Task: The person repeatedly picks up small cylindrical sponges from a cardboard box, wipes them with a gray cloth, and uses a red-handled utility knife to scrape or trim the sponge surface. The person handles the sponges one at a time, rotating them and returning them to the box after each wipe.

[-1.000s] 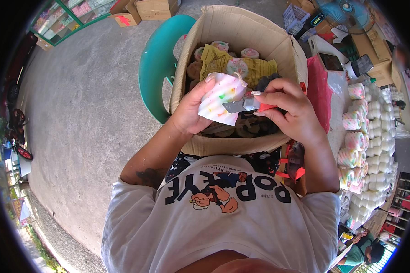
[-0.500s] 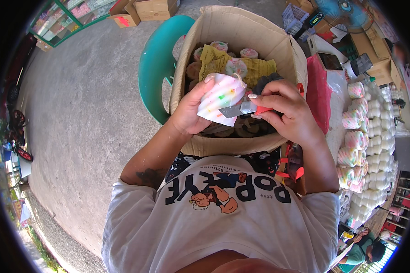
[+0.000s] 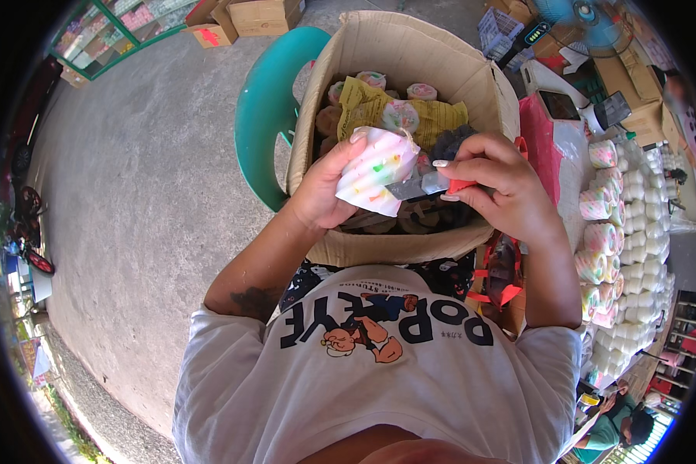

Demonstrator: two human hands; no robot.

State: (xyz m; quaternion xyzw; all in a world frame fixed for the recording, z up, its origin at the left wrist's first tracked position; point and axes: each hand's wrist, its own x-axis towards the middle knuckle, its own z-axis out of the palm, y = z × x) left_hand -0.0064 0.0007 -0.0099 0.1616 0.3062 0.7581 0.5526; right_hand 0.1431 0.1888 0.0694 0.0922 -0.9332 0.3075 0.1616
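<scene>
My left hand (image 3: pixel 325 187) is wrapped round the side of a white candle (image 3: pixel 373 172) with twisted ridges and pink, green and yellow specks. A wick seems to stick out at its upper right. In my right hand (image 3: pixel 504 184), thumb and fingers pinch the red handle of a short, wide-bladed knife (image 3: pixel 419 186). The grey blade tip is at the candle's right lower edge; whether it touches cannot be made out. Both hands are over an open cardboard box (image 3: pixel 410 249), which holds more speckled candles (image 3: pixel 422 91) and a yellow printed wrapper (image 3: pixel 441 114).
A teal plastic chair (image 3: pixel 257 116) stands behind the box's left side. To the right, stacked candles (image 3: pixel 595 205) and rows of white cups (image 3: pixel 634 271) stand beside a pink cloth (image 3: pixel 540 147). A fan (image 3: pixel 588 23) is at far right; another person (image 3: pixel 615 425) is at lower right.
My right hand and the knife have shifted slightly right, so less of the blade overlaps the candle. The candle has turned a little in my left hand.
</scene>
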